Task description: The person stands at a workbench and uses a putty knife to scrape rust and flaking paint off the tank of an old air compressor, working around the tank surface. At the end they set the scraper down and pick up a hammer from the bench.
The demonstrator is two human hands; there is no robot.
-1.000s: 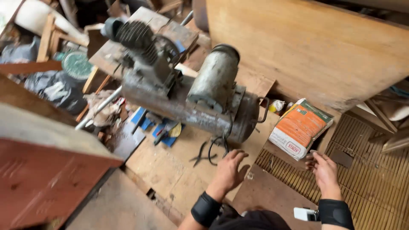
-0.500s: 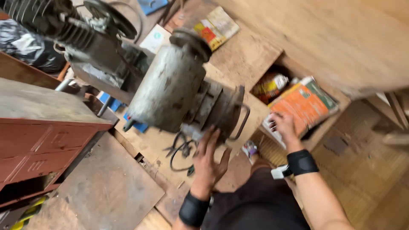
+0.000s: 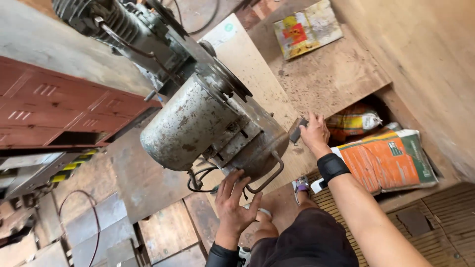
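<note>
A big grey, rusty compressor with a finned pump lies across a plywood board. My left hand is spread open just below the tank's end, its fingertips at the bent metal handle and the black wires. At the board's edge, right of the tank, my right hand pinches a small dark flat piece. Each wrist wears a black band. My knees and dark shorts show at the bottom.
A red metal cabinet lies at the left, with a yellow-black striped bar below it. An orange and green sack and a yellow bag sit at the right. A printed flat pack lies on the wood. A cable loops at the lower left.
The view has swung closer over the tank. My right hand left the orange sack and rose to the board's edge, now holding the dark piece. My left hand stays by the tank's handle.
</note>
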